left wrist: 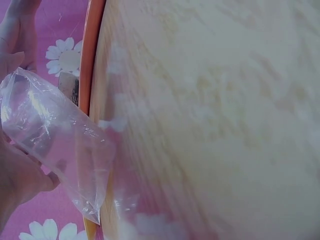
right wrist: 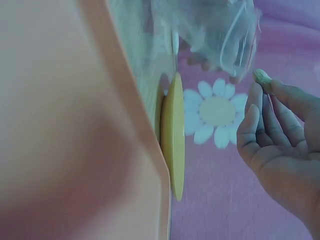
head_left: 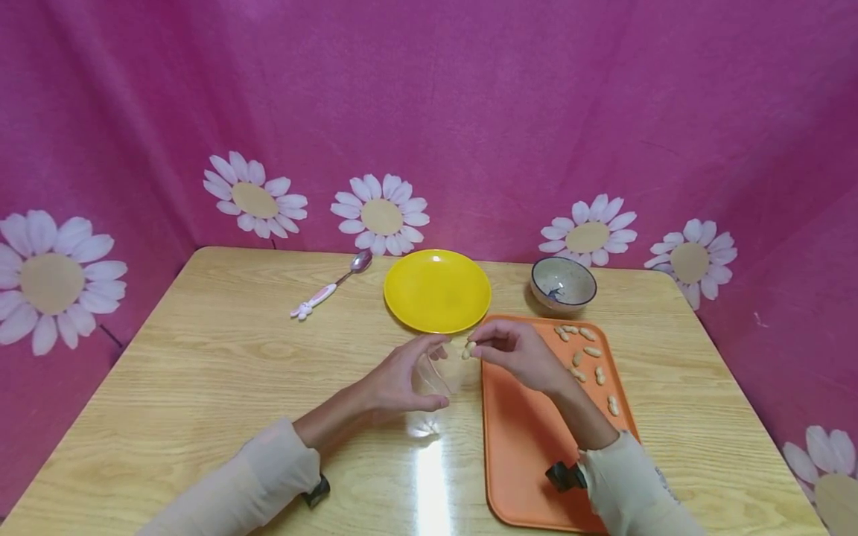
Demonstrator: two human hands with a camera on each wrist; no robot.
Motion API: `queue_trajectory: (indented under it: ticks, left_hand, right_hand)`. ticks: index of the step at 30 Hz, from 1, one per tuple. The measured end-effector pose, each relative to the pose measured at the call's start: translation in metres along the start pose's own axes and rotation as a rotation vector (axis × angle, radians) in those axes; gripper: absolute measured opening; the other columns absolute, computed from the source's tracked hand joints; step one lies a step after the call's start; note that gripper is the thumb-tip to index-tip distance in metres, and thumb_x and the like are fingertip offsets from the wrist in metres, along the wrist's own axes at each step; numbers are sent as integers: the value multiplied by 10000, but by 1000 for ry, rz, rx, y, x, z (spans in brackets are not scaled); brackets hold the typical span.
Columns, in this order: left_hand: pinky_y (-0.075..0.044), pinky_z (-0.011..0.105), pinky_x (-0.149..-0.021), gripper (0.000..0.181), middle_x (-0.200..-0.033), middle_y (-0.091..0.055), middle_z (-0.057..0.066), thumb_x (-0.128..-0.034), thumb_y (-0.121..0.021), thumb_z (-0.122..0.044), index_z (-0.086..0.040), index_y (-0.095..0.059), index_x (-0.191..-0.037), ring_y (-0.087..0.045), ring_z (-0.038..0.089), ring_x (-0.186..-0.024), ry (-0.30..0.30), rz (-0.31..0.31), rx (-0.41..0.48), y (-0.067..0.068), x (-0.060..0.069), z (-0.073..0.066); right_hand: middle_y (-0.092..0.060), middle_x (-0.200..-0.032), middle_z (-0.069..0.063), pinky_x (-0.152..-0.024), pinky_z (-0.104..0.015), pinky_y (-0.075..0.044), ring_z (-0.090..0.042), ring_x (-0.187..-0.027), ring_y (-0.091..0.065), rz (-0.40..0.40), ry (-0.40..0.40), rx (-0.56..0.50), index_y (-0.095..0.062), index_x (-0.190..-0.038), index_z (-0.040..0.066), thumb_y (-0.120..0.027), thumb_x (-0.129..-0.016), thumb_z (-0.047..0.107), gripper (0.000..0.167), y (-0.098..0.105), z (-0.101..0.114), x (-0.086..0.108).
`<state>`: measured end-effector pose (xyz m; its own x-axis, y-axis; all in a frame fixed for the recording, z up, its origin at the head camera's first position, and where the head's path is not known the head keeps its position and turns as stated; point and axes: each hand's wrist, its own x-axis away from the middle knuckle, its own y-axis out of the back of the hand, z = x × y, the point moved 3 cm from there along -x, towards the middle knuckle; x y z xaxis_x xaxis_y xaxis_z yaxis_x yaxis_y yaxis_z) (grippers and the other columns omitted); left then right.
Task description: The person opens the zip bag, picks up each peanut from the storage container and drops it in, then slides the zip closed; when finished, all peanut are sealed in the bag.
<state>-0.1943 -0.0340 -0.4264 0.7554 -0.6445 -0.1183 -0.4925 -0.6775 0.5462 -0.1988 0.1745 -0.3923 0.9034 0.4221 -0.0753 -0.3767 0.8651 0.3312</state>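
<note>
A clear plastic bag (left wrist: 60, 135) hangs above the table, its mouth held apart by my left hand (head_left: 397, 378), whose thumb and fingers curve round it. Between thumb and fingertips, my right hand (head_left: 526, 359) pinches a peanut (head_left: 467, 350) close to the bag's mouth. In the right wrist view that peanut (right wrist: 261, 79) is just beside the bag (right wrist: 220, 37), apart from it. Several unshelled peanuts (head_left: 592, 351) lie at the far right of an orange tray (head_left: 523, 439) under my right arm. What the bag holds is too blurred to tell.
A yellow plate (head_left: 437, 290) sits behind my hands. To its right stands a patterned bowl (head_left: 564, 284), just beyond the tray. A spoon with a white and pink rabbit handle (head_left: 331, 286) lies left of the plate. A pink flowered curtain (head_left: 469, 112) closes off the back.
</note>
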Motion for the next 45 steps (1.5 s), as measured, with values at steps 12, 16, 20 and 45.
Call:
queue_trajectory:
  ticks: [12, 16, 20, 45]
  left_hand:
    - [-357, 468, -1055, 847, -1260, -536, 31, -705, -803, -286, -129, -368, -1415, -486, 262, -1199, 22, -13, -28, -1, -2, -2]
    - [-357, 480, -1048, 836, -1255, -541, 41, -709, -802, -273, -126, -369, -1410, -483, 271, -1199, 10, -15, -22, -1, -2, -2]
    - [-362, 476, -1044, 832, -1256, -543, 45, -721, -792, -275, -119, -360, -1414, -482, 263, -1197, 12, -10, -16, 0, -1, -2]
    - [-385, 461, -1028, 819, -1245, -568, 81, -716, -788, -275, -109, -374, -1403, -505, 246, -1176, -28, -20, -43, 1, -1, 1]
  right_hand:
    - [-683, -898, -100, -649, -215, -476, -124, -793, -582, 28, 11, 146, -711, -967, 58, -703, -834, 90, 137, -22, 7, 2]
    - [-684, -887, -73, -647, -224, -471, -127, -785, -566, 26, 7, 192, -719, -974, 81, -706, -836, 117, 143, -21, 8, 4]
    - [-676, -877, -69, -660, -225, -480, -120, -776, -572, 2, -3, 199, -716, -980, 94, -703, -842, 129, 143, -11, 8, 7]
    - [-699, -976, -187, -656, -216, -506, -54, -748, -600, -253, -279, 424, -669, -1068, -26, -692, -861, 180, 293, 120, -53, 24]
